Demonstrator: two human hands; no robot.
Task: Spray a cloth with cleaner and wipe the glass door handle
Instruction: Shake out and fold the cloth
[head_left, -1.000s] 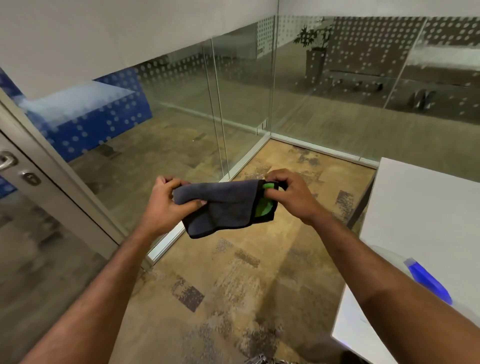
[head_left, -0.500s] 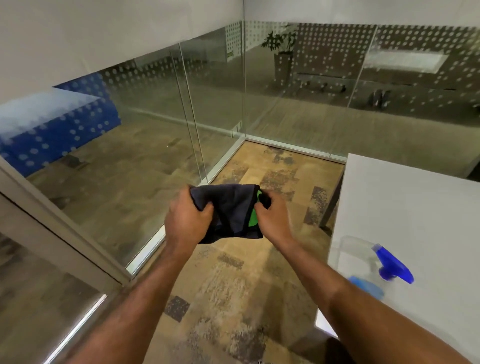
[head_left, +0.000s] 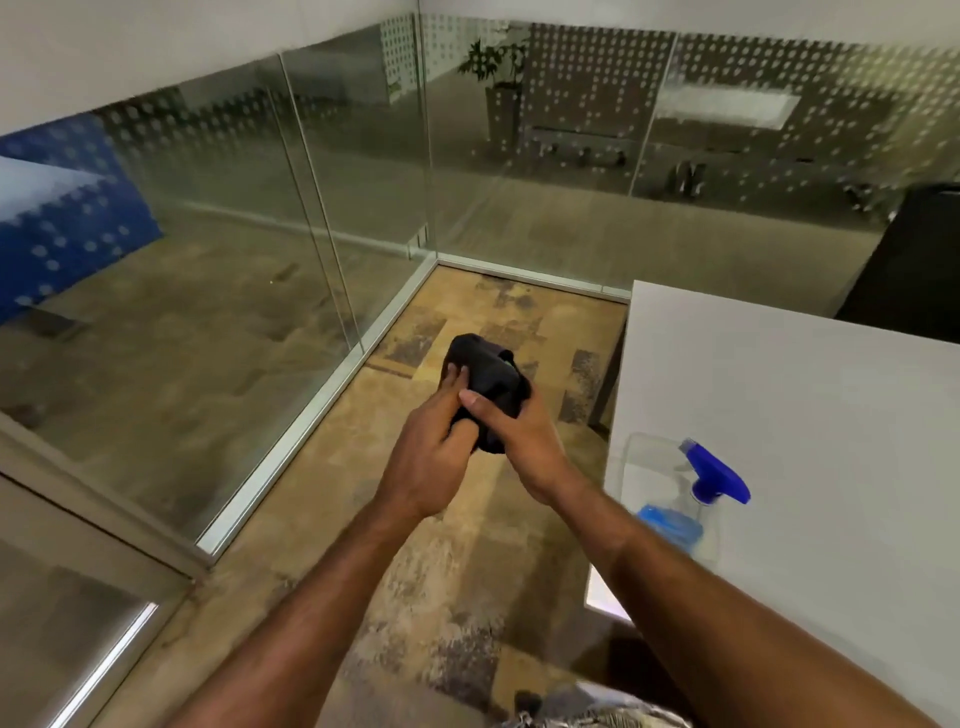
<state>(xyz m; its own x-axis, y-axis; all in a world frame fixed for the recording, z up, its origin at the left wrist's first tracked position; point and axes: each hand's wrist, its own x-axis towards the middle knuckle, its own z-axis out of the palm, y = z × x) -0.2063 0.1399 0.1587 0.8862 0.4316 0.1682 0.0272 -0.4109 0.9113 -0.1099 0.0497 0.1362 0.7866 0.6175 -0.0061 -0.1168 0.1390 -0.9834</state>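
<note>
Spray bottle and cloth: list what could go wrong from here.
1. The spray bottle lies on its side close to the white table edge; a careless reach might knock it to the floor.
2. Both the left hand and right hand hold the bunched dark cloth; sprayed like this, little of it gets wet.

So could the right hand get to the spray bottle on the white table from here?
Probably yes. The spray bottle stands near the white table's edge, just beside the right forearm, with nothing between. But the right hand and left hand both grip the dark cloth, so it must let go first.
</note>
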